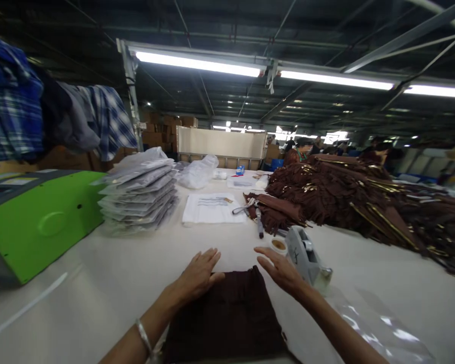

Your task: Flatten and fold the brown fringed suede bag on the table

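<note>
A dark brown folded piece of cloth (231,318) lies flat on the white table in front of me. My left hand (199,275) is at its far left corner, fingers stretched forward and thumb over the cloth's edge. Just past the far right corner is my right hand (279,270), its fingers and thumb apart with nothing between them. Whether that hand touches the table I cannot tell. Beside the right hand stand a grey tape dispenser (301,253) and a roll of tape (278,245).
To the left are a green machine (60,217) and a stack of plastic-wrapped packs (140,194). Farther back lie white sheets (208,210) and scissors (258,220). A big heap of brown garments (326,192) covers the right side. Clear plastic bags (379,328) lie near right.
</note>
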A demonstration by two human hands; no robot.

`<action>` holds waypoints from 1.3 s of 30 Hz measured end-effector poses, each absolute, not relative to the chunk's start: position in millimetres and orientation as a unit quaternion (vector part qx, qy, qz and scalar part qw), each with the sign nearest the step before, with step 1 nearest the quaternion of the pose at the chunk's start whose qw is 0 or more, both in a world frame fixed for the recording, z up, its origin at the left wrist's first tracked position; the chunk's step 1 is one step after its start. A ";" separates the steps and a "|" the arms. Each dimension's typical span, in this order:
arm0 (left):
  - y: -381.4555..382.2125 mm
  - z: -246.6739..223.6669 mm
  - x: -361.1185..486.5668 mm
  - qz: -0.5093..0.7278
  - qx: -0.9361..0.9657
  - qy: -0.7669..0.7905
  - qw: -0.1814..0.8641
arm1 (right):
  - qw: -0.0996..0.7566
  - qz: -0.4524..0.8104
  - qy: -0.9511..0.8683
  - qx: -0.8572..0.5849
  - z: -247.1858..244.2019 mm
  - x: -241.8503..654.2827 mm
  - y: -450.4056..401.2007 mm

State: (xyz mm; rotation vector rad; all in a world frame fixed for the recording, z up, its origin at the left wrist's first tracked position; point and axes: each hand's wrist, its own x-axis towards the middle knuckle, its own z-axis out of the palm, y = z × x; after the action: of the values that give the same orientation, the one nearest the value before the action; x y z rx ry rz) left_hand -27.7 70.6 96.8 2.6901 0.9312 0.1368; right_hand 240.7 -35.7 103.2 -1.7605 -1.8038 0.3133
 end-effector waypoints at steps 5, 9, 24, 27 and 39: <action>58.9 78.8 -39.9 0.019 0.929 0.335 0.157 | 0.259 0.142 -0.680 -0.672 73.0 240.6 -6.4; 43.6 70.7 -48.4 0.025 0.926 0.340 0.160 | 0.247 0.131 -0.665 -0.692 60.5 244.9 -16.4; 1.4 62.4 -86.3 0.041 0.930 0.339 0.139 | 0.277 0.237 -0.501 -0.785 48.6 246.6 -6.9; 0.8 77.0 -76.3 0.064 0.932 0.326 0.147 | 0.288 0.264 -0.477 -0.787 47.5 245.1 -10.5; 52.3 78.1 29.3 0.118 0.941 0.266 0.173 | 0.280 0.196 -0.479 -0.809 54.3 233.5 -2.0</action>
State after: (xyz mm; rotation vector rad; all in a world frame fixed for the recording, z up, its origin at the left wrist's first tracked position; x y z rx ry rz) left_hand 29.3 52.3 78.1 2.6684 0.7556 0.3338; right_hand 233.5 -2.0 54.3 -2.1681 -1.2831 0.5260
